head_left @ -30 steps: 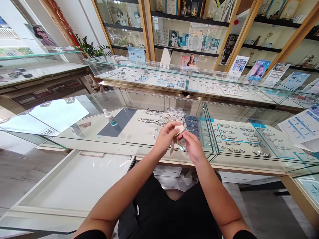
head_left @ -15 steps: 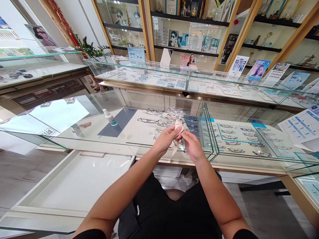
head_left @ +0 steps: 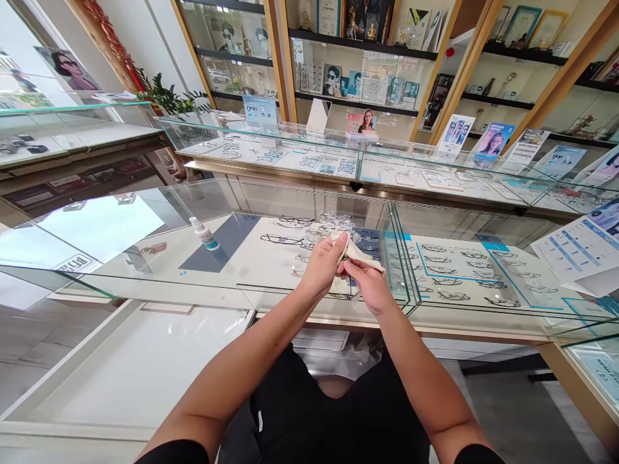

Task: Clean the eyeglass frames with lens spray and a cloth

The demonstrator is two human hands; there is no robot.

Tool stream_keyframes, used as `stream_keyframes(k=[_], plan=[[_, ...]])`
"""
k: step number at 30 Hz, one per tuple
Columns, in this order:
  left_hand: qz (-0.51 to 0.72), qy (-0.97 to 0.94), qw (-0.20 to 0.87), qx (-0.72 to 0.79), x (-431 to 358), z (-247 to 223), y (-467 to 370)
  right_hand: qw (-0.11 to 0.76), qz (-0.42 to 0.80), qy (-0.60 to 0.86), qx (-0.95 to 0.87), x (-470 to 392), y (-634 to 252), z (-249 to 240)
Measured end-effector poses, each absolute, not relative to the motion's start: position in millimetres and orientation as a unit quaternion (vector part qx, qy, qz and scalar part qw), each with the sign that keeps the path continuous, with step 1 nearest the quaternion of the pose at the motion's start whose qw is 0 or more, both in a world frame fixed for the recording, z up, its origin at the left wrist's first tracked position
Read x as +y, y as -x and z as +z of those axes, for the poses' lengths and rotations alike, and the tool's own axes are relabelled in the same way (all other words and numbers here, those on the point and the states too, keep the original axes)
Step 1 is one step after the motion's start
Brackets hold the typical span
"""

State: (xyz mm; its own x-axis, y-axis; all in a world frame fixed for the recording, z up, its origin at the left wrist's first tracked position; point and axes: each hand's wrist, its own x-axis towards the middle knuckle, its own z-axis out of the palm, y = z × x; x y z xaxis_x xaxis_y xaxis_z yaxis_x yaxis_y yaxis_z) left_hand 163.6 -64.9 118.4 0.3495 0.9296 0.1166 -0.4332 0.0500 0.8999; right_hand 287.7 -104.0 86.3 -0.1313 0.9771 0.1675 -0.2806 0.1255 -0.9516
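A cream cloth (head_left: 363, 256) is bunched between my two hands, above the glass counter. My left hand (head_left: 323, 263) pinches the cloth between thumb and fingers. Close beside it, my right hand (head_left: 368, 283) has its fingers closed around a thin-framed pair of glasses (head_left: 352, 293), partly hidden by hands and cloth. Several glasses (head_left: 283, 239) lie inside the case just beyond my hands. On the counter to the left stands a white spray bottle (head_left: 205, 234) with a blue label.
An open white drawer (head_left: 140, 367) extends at lower left. The glass case (head_left: 416, 306) has hard edges near my wrists. More glasses (head_left: 447, 280) lie at right, near a standing calendar (head_left: 580, 248). Another display counter (head_left: 271, 169) runs behind.
The cloth has shifted from hanging below the fingers to spreading rightward over my right hand. The view has moved slightly, and my hands remain together.
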Motion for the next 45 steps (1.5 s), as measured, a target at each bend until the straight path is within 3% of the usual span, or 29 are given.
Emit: stream_keyframes(k=[9, 15, 22, 27, 37, 45], plan=[[0.459, -0.487, 0.727, 0.153, -40.8, 120.2, -160.9, 0.596, 0.556, 0.373, -0.443, -92.7, -311.1, 102.0], [0.492, -0.512, 0.685, 0.165, -23.0, 125.3, -170.4, 0.589, 0.525, 0.377, -0.484, -71.6, -313.5, 109.9], [0.538, -0.507, 0.656, 0.150, 32.4, 145.2, -187.2, 0.590, 0.474, 0.383, -0.529, -21.0, -324.5, 132.9], [0.503, -0.517, 0.684, 0.108, 72.8, 152.8, -185.6, 0.596, 0.469, 0.378, -0.531, 28.0, -346.0, 137.7], [0.575, -0.494, 0.625, 0.185, 113.8, 115.7, -199.9, 0.585, 0.464, 0.391, -0.537, 63.3, -327.0, 108.1], [0.482, -0.490, 0.713, 0.138, 111.2, 106.2, -185.9, 0.579, 0.479, 0.397, -0.527, 60.9, -342.4, 102.1]])
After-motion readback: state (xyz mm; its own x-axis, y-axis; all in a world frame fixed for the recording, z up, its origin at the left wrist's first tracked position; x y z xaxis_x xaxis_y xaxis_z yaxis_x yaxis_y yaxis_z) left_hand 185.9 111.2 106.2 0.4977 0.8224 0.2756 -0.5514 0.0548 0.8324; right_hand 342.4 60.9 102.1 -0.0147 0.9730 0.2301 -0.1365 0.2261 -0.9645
